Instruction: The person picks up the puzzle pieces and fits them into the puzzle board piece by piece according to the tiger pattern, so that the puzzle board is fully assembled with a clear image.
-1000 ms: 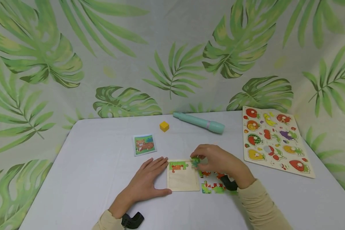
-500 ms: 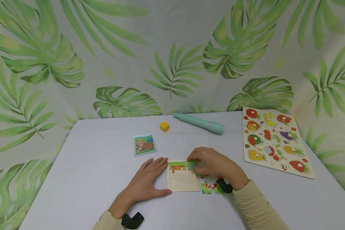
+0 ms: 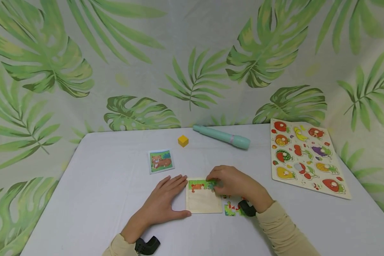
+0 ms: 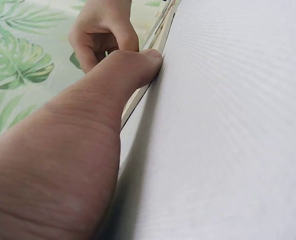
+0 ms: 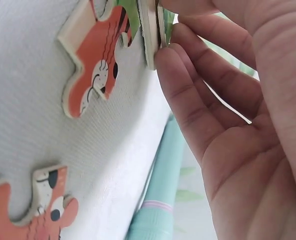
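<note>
A square wooden puzzle tray (image 3: 204, 202) lies on the white table, with a green and orange puzzle piece (image 3: 196, 185) in its top left corner. My left hand (image 3: 163, 201) lies flat beside the tray, fingers straight, its fingertips and thumb against the left edge. My right hand (image 3: 233, 181) pinches a green puzzle piece (image 3: 211, 184) at the tray's top right, beside the first piece. The right fingers partly hide it. Loose orange puzzle pieces (image 5: 95, 65) lie right of the tray, under the right wrist. In the left wrist view my left thumb (image 4: 150, 57) touches the tray's edge.
A tiger picture card (image 3: 161, 161) lies beyond the left hand. Farther back are a yellow cube (image 3: 183, 140) and a mint-green tube-shaped object (image 3: 222, 137). At the right lies a wooden fruit puzzle board (image 3: 307, 160). A leaf-print cloth (image 3: 192, 78) hangs behind the table.
My right hand has moved left and slightly down with the green piece, from above the tray's right corner to a place against the first piece. The left hand has stayed still.
</note>
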A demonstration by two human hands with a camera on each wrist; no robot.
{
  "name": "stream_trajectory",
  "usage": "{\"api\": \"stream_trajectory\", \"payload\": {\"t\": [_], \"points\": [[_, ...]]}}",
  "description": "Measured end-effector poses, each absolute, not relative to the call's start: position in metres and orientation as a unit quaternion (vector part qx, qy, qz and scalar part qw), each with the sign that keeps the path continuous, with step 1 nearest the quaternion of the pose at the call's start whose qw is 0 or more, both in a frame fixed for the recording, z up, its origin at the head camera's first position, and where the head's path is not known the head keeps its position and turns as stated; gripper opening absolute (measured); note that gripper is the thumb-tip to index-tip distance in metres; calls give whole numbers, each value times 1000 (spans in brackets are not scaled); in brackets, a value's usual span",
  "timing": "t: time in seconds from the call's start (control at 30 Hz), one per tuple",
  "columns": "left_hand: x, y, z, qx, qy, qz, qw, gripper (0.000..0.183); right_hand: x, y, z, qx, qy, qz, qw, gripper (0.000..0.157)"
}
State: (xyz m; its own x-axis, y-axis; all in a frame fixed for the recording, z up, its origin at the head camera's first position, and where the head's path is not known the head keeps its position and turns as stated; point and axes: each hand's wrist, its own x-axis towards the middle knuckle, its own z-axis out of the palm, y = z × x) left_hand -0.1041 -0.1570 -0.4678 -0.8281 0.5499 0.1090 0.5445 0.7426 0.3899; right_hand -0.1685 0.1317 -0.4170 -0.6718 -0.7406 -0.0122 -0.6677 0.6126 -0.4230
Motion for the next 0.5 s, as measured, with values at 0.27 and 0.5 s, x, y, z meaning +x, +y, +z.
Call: {"api": "stream_trajectory", "payload": {"t": [0.27, 0.5], "points": [[-104, -157, -468, 293, 934, 206, 7, 102, -168, 130, -417, -386, 896, -199, 95, 27], [-105, -157, -469, 292, 934, 206, 4, 102, -166, 130, -417, -386, 895, -203, 91, 27]]}}
